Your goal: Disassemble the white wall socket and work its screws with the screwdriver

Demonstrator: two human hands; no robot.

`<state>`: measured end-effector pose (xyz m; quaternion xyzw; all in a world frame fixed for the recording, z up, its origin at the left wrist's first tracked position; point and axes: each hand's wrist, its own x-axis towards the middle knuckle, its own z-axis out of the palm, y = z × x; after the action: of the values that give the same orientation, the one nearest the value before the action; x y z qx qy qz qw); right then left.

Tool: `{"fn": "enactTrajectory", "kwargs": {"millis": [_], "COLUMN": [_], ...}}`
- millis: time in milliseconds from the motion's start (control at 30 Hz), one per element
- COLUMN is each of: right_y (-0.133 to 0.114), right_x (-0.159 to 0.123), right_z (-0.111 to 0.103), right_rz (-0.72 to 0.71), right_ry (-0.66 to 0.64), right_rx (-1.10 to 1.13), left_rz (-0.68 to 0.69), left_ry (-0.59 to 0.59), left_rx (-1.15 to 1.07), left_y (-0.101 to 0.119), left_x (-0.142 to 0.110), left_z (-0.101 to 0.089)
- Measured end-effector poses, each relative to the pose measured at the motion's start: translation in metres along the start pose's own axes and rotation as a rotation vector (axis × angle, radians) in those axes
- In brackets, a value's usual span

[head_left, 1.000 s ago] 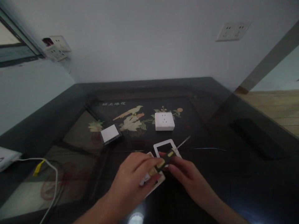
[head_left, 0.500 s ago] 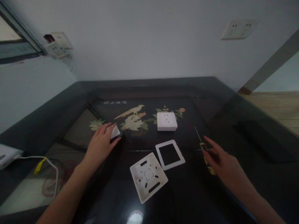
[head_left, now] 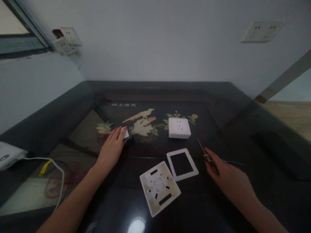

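Note:
My left hand is closed over a small white-faced block with dark sides; the fingers hide much of it. At the right, my right hand has its fingers round the handle of a screwdriver, whose thin shaft points away and to the left. Between the hands lies a square white mounting box, open side up, with slots and holes in its base. A white square frame lies against its upper right side. Farther back sits a white wall socket on its box, face up.
The dark glossy table carries a bird-and-flower picture and meets the wall at the back. A white device with a white cable and yellow tag is at the left. Wall sockets show at the upper right, others upper left.
My right fingers have closed round the screwdriver, and its tip has shifted left. My left hand stays on the white-faced block. The whole view has swung slightly.

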<state>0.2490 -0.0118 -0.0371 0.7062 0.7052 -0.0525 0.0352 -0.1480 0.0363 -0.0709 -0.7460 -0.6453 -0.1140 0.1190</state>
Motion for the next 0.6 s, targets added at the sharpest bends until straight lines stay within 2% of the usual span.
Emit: {"fn": "enactTrajectory", "kwargs": {"millis": [233, 600], "right_y": [0.0002, -0.0002], "right_x": [-0.0017, -0.0032], "right_z": [0.0047, 0.0046], "right_rz": [-0.05, -0.07], "right_ry": [0.077, 0.091], "right_rx": [0.003, 0.031], "left_rz": [-0.013, -0.088], "left_ry": [-0.014, -0.045], "left_rx": [0.026, -0.069], "left_y": [0.0066, 0.0084], "left_x": [0.0032, 0.009], "left_z": [-0.003, -0.0072]}}
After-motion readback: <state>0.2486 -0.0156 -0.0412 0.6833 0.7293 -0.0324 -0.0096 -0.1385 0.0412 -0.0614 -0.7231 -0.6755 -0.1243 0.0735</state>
